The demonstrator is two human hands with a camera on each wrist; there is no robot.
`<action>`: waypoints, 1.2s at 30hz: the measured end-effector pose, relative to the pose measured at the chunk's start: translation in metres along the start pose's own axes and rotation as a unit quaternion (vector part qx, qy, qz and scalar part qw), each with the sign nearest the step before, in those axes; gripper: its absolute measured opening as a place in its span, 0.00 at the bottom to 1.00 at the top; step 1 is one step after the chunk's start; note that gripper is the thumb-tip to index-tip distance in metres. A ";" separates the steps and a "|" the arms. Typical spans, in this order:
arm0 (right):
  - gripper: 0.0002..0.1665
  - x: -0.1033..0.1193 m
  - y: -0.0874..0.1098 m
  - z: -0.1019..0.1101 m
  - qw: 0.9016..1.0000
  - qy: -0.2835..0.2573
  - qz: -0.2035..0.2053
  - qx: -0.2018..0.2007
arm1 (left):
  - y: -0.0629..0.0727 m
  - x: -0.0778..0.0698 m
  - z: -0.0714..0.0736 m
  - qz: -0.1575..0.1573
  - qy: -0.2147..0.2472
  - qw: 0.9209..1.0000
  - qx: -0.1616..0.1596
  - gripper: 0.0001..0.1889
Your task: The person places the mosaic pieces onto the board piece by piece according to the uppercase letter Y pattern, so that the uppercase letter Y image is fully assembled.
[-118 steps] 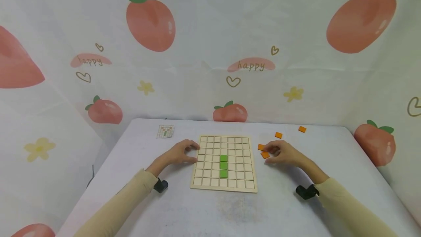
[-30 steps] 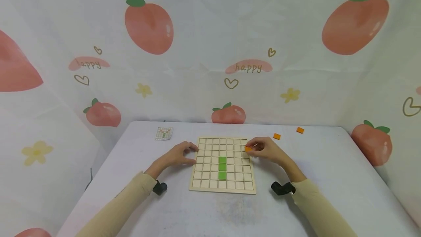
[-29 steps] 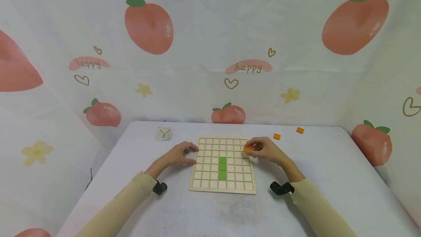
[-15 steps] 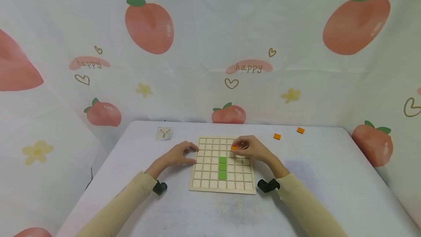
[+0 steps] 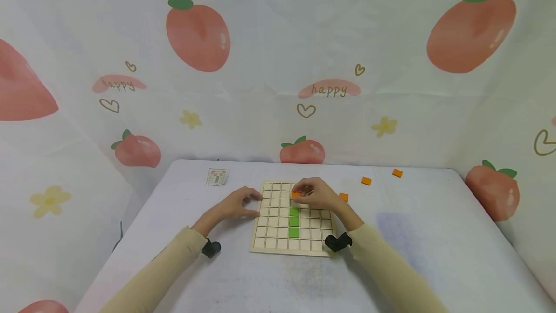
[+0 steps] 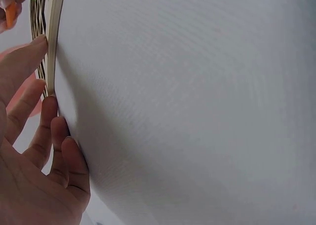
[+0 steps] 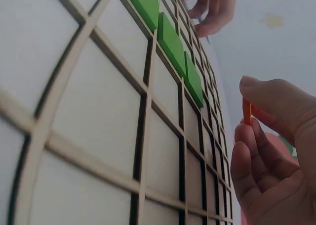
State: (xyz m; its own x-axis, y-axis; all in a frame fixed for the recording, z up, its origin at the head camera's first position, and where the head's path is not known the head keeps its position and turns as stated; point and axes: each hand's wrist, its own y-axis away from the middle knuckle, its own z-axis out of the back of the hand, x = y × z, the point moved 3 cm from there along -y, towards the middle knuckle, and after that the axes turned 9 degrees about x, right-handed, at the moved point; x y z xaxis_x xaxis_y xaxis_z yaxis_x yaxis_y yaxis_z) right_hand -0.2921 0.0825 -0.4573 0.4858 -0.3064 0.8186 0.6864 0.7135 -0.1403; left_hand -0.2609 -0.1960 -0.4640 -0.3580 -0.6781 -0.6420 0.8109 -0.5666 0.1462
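Note:
A light wooden grid board (image 5: pixel 286 252) lies flat in mid-table. Three green square tiles (image 5: pixel 294 221) fill neighbouring cells of one column. Above the far part of that column my right hand (image 5: pixel 320 194) pinches an orange square tile (image 5: pixel 296 195) between thumb and fingers; the right wrist view shows this tile (image 7: pixel 247 111) on edge, clear of the grid. My left hand (image 5: pixel 236 203) rests along the board's left edge, thumb and fingers spread apart. In the left wrist view its thumb (image 6: pixel 29 57) touches the wooden rim and the fingers lie loosely bent beside it.
Another orange tile (image 5: pixel 344 197) lies just right of the board, partly behind my right wrist. Farther back right are two more, one orange tile (image 5: pixel 366 181) and a far orange tile (image 5: pixel 397 173). A small printed grid card (image 5: pixel 216 177) lies at back left. A fruit-print curtain (image 5: pixel 260 86) hangs behind.
My right hand picked up an orange tile beside the board and carried it left, over the grid, to the green tiles' column. My left hand stays at the board's edge.

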 end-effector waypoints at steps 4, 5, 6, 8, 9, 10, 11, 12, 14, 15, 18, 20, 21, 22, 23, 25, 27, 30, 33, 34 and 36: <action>0.12 0.002 -0.008 -0.005 1.000 -0.001 0.008 0.004 | 0.000 0.000 0.000 0.000 -0.001 1.000 -0.001 0.23; 0.13 0.002 -0.010 -0.007 1.000 -0.002 0.007 0.004 | 0.000 0.000 0.000 0.001 -0.001 1.000 0.000 0.23; 0.13 0.002 -0.013 -0.008 1.000 -0.004 0.007 0.004 | 0.000 0.000 0.000 0.001 -0.002 1.000 0.000 0.23; 0.13 0.003 -0.018 -0.011 1.000 -0.005 0.003 0.004 | -0.001 0.000 0.000 0.003 -0.003 1.000 0.002 0.23; 0.13 0.003 -0.020 -0.012 1.000 -0.005 0.000 0.002 | -0.001 -0.001 0.000 0.005 -0.002 1.000 0.003 0.23; 0.13 0.004 -0.022 -0.013 1.000 -0.006 -0.002 0.001 | -0.001 -0.001 0.000 0.003 -0.002 1.000 0.003 0.23; 0.13 0.005 -0.024 -0.013 1.000 -0.007 -0.006 -0.001 | -0.001 -0.001 0.000 0.001 -0.002 1.000 0.004 0.23; 0.13 0.006 -0.027 -0.014 1.000 -0.007 -0.010 -0.001 | -0.001 -0.002 0.000 0.000 -0.001 1.000 0.004 0.23; 0.13 0.008 -0.031 -0.015 1.000 -0.006 -0.024 -0.003 | -0.001 -0.002 0.001 -0.004 0.000 1.000 0.006 0.22; 0.13 0.008 -0.033 -0.016 1.000 -0.003 -0.030 -0.004 | -0.001 -0.002 0.001 -0.002 0.003 1.000 0.007 0.23; 0.13 0.008 -0.040 -0.018 0.999 0.005 -0.050 -0.003 | 0.000 -0.002 0.001 0.006 0.009 1.000 0.009 0.23; 0.13 0.008 -0.044 -0.020 0.998 0.014 -0.060 -0.002 | 0.000 -0.001 0.001 0.011 0.008 1.000 0.009 0.23; 0.13 0.009 -0.046 -0.021 0.998 0.019 -0.064 -0.001 | 0.000 0.000 0.001 0.014 0.009 1.000 0.009 0.23; 0.13 0.009 -0.047 -0.022 0.998 0.023 -0.065 0.001 | 0.000 0.001 0.001 0.014 0.008 1.000 0.009 0.23; 0.13 0.009 -0.049 -0.023 0.997 0.028 -0.066 0.002 | 0.000 0.002 0.001 0.014 0.008 1.000 0.009 0.23; 0.13 0.009 -0.052 -0.024 0.997 0.034 -0.068 0.005 | 0.000 0.003 0.001 0.012 0.009 1.000 0.008 0.23; 0.13 0.009 -0.054 -0.026 0.997 0.036 -0.069 0.008 | 0.001 0.003 0.001 0.010 0.012 1.000 0.007 0.23; 0.12 0.009 -0.057 -0.029 0.997 0.036 -0.073 0.009 | 0.001 0.003 0.001 0.004 0.014 1.000 0.007 0.23; 0.11 0.009 -0.059 -0.031 0.997 0.032 -0.076 0.009 | 0.001 0.002 0.001 0.000 0.015 1.000 0.007 0.23; 0.11 0.009 -0.059 -0.031 0.996 0.031 -0.079 0.008 | 0.001 0.002 0.000 -0.001 0.015 1.000 0.007 0.23; 0.11 0.008 -0.060 -0.032 0.996 0.030 -0.082 0.008 | 0.001 0.003 0.000 -0.002 0.015 1.000 0.008 0.22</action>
State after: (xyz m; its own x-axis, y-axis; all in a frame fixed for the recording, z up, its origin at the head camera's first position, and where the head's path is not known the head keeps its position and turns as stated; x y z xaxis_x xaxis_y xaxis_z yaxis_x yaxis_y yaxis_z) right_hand -0.3119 0.0165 -0.4599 0.3991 -0.4571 0.7948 0.7514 0.6598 0.0022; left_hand -0.2614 -0.1981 -0.4657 -0.3468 -0.6612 -0.6652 0.8019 -0.5769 0.1554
